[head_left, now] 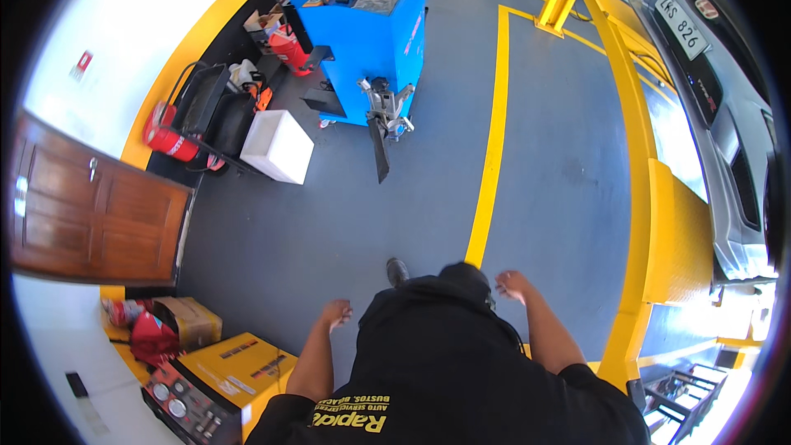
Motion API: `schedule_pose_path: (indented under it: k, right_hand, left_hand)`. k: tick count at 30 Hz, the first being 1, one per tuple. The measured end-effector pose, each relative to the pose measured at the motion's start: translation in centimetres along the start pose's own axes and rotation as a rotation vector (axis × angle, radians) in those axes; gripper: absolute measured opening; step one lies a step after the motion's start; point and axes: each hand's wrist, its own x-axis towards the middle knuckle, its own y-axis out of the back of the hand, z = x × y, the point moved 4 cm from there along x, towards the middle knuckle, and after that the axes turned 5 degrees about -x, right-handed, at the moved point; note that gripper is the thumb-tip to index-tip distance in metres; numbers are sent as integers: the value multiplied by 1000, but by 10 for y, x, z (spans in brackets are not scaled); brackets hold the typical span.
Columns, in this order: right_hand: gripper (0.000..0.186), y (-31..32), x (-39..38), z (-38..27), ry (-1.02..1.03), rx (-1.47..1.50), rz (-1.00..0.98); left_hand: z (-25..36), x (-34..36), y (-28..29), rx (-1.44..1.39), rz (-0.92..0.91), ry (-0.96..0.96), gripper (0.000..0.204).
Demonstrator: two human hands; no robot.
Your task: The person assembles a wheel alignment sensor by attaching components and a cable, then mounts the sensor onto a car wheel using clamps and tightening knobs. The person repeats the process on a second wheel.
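My left hand (336, 313) hangs in the air over the grey floor (272, 239), left of my body. Its fingers are loosely bent and apart, and I see nothing in them. On the other side my right hand (512, 285) is also empty, its fingers slightly curled but not closed, just right of the yellow floor line (488, 189). Neither hand touches anything. Below them, my black shirt (445, 363) fills the middle of the lower edge, and the toe of one dark shoe (398, 271) shows on the floor.
Ahead stands a blue machine cabinet (404, 41) with a metal clamp arm (384, 107). A white box (278, 147), a black cart (202, 99) and a red extinguisher (169, 136) line the left wall. A yellow machine (239, 371) is near left; a yellow lift (676, 239) and silver car (733, 181) are right.
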Motion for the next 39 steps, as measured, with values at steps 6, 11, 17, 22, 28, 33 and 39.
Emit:
schedule_pose_path:
  k: [6,11,17,22,28,33,39]
  right_hand:
    - [35,-9,56,-202,263,18,17]
    - [36,18,122,-261,111,87,38]
    - [34,47,162,-314,229,61,143]
    - [35,50,158,-340,144,307,243]
    - [37,6,121,-328,-66,528,432]
    - [38,-71,113,-348,-342,698,370]
    - [38,-113,145,-416,-225,746,357]
  left_hand:
    - [310,10,74,119,100,-612,33]
    - [528,-6,59,261,93,-835,32]
    - [681,50,0,801,33,-934,29]
    - [773,125,-28,1350,98,-1193,35]
    - [792,197,-17,1915,-224,-926,40]
    - [823,236,-13,1829,-129,-860,57]
    - [794,232,28,1445,84,-663,61]
